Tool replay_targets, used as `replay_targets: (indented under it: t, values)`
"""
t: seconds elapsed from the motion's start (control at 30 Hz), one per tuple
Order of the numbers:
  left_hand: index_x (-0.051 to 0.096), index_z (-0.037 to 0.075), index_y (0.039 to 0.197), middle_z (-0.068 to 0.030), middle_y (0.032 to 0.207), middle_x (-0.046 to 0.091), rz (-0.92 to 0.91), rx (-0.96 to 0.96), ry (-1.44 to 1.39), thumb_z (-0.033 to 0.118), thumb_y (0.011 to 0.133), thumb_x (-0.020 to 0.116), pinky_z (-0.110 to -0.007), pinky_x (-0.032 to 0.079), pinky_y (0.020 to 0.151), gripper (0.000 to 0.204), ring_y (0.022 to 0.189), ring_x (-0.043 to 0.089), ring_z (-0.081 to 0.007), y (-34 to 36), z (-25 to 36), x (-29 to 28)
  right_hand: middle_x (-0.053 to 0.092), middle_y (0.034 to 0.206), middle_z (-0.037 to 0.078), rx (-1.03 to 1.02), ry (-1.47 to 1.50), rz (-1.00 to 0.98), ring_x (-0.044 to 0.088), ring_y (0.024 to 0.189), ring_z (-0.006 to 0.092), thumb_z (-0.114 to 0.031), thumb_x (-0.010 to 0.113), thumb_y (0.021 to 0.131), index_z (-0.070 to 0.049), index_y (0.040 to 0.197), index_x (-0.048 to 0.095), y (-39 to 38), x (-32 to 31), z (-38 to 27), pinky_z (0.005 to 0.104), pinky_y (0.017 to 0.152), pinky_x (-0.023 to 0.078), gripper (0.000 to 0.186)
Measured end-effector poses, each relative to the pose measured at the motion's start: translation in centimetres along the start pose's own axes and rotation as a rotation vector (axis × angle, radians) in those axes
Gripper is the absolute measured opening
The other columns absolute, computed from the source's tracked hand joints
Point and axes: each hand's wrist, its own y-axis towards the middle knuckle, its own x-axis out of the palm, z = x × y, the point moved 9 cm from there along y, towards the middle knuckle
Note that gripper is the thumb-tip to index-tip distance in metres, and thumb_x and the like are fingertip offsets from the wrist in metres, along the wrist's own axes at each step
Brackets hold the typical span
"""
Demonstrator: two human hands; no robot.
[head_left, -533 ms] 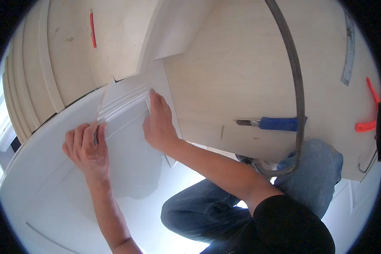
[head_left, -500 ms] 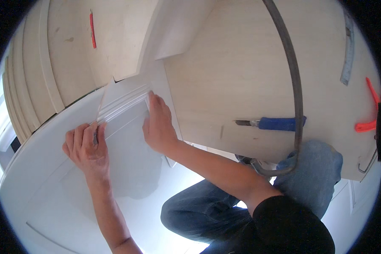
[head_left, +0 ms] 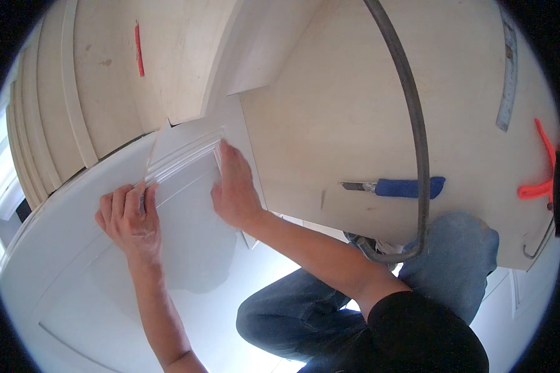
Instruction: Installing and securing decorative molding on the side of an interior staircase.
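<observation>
A white moulding strip (head_left: pixel 186 156) lies along the far part of a white panel (head_left: pixel 196 248) and turns a corner beside my right hand. At the strip's left end is my left hand (head_left: pixel 130 217), its fingers curled and its thumb closed against the strip; a small greyish patch shows between thumb and fingers. My right hand (head_left: pixel 236 189) rests at the right corner of the moulding. Its fingers stretch forward along the short side piece, with the thumb apart and lower down. Its palm side is hidden.
A blue-handled knife (head_left: pixel 410 188) with its blade out lies on the pale board (head_left: pixel 330 130) at right. A dark curved bar (head_left: pixel 410 93) crosses above it. Beyond are a metal ruler (head_left: pixel 507 87), an orange-red tool (head_left: pixel 535 189) and, at upper left, a red pencil (head_left: pixel 139 53).
Both hands keep nearly the same place on the moulding. The view has shifted slightly, so the board, knife and bar appear a little lower and farther left.
</observation>
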Motion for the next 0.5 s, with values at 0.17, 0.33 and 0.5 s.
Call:
replay_targets:
  t: [0.17,0.33,0.5]
  values:
    - [0.076,0.018,0.094,0.0055,0.093,0.07,0.02,0.014,-0.025,0.027,0.082,0.089,-0.038,0.041,0.082,0.02,0.091,0.063,-0.0192,0.0,0.2,0.0,0.038,0.154,0.037,0.012,0.029,0.026,0.039,0.144,0.0509,0.002,0.059,0.09,0.013,0.159,0.022,2.3,-1.6,1.4,0.058,0.124,0.03,0.078]
    - [0.075,0.018,0.094,0.0057,0.093,0.07,0.016,0.01,-0.005,0.027,0.082,0.089,-0.037,0.041,0.081,0.021,0.091,0.063,-0.0193,-0.1,0.1,-0.3,0.039,0.153,0.037,0.02,0.093,-0.044,0.04,0.142,0.0511,0.002,0.061,0.089,0.011,0.159,0.02,1.8,-0.9,1.4,0.0569,0.123,0.031,0.081]
    - [0.074,0.017,0.094,0.0052,0.093,0.07,0.023,-0.014,-0.006,0.025,0.082,0.089,-0.037,0.04,0.081,0.021,0.09,0.062,-0.0197,0.0,0.2,-0.4,0.038,0.152,0.038,-0.074,0.026,0.059,0.039,0.142,0.0522,0.001,0.061,0.089,0.009,0.16,0.021,1.8,-1.1,1.8,0.0568,0.123,0.03,0.082]
